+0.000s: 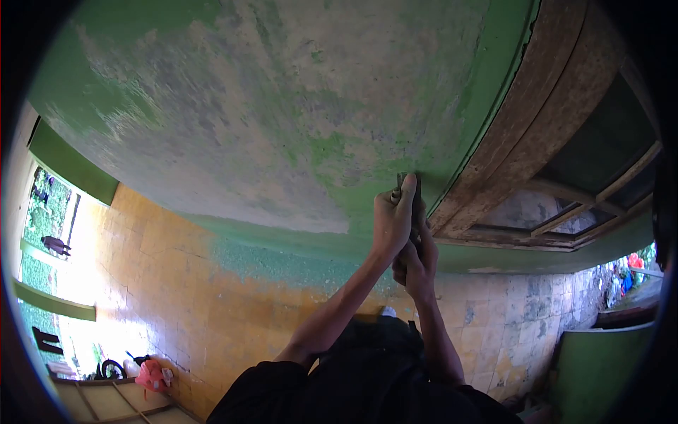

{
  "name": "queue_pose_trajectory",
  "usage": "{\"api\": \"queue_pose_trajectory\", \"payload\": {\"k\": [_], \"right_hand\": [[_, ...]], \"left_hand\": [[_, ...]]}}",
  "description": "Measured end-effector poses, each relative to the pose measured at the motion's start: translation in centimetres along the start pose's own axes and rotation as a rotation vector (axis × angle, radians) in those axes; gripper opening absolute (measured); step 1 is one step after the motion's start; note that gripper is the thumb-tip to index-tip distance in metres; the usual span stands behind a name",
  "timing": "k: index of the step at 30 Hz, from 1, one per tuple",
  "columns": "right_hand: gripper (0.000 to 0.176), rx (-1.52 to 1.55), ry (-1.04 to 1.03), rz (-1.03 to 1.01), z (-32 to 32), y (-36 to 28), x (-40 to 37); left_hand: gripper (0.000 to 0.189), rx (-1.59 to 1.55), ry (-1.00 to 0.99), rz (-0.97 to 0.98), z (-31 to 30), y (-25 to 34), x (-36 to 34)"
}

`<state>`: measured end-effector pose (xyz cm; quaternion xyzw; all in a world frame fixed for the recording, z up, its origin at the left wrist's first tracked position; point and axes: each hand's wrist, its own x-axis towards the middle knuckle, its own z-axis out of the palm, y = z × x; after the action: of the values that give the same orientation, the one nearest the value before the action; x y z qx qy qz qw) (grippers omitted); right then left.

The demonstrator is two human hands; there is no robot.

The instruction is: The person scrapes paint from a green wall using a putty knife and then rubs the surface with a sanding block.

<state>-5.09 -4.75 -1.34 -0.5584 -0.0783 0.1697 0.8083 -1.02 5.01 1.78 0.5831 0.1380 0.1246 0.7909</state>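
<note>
Against the lower part of the green-painted wall [424, 106], close to the wooden window frame [522, 120], a hand scraper [404, 178] is pointing its tip at the paint, and both hands are gripping it. The left hand [392, 222] is closing around the tool near its tip, its thumb lying along the shaft. The right hand [417, 263] is clamping lower down with curled fingers, just below the left; the hands are covering most of the tool, so its full shape is not showing.

Above and to the left of the scraper, a broad grey-white patch [233, 99] is spreading across the wall, with streaks of green remaining in it. To the right, the wooden frame is running at a slant beside glass panes [600, 134] divided by narrow bars.

Beneath, pale green specks [275, 265] are covering the yellowish tiled floor [176, 261] along the wall's foot. At the lower left, a pinkish-red plastic bag [150, 376] is sitting near a dark wheel [111, 369]; at the lower right, a green low wall [600, 367] is standing.
</note>
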Motion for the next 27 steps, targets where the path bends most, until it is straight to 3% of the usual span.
{"api": "queue_pose_trajectory", "payload": {"k": [2, 8, 11, 12, 18, 24, 27], "right_hand": [[0.065, -0.011, -0.016, -0.039, 0.0, -0.3, 0.6], [0.066, -0.001, -0.050, -0.118, 1.6, -3.1, 1.1], [0.065, -0.078, -0.036, -0.108, -0.7, 1.0, 0.2], [0.052, -0.051, 0.000, -0.065, -0.5, 0.8, 0.0], [0.055, -0.021, -0.022, -0.016, -0.7, 1.6, 0.1], [0.061, -0.043, -0.122, -0.053, -0.8, -0.1, 1.6], [0.065, -0.003, -0.190, -0.104, 0.2, -1.6, 2.6]], "left_hand": [[0.058, -0.007, 0.038, 0.058, 0.2, -1.4, 0.7], [0.052, -0.009, -0.033, 0.072, 0.2, 3.9, 0.4], [0.049, -0.087, -0.038, 0.043, -1.3, -3.3, 0.0], [0.043, -0.045, -0.087, 0.135, -1.6, -3.4, -0.4], [0.045, -0.107, -0.111, 0.021, -1.6, -2.0, -0.7], [0.045, -0.199, -0.061, 0.098, -1.2, -1.1, 0.0], [0.045, -0.070, -0.008, 0.200, -1.3, 1.1, 0.9]]}}
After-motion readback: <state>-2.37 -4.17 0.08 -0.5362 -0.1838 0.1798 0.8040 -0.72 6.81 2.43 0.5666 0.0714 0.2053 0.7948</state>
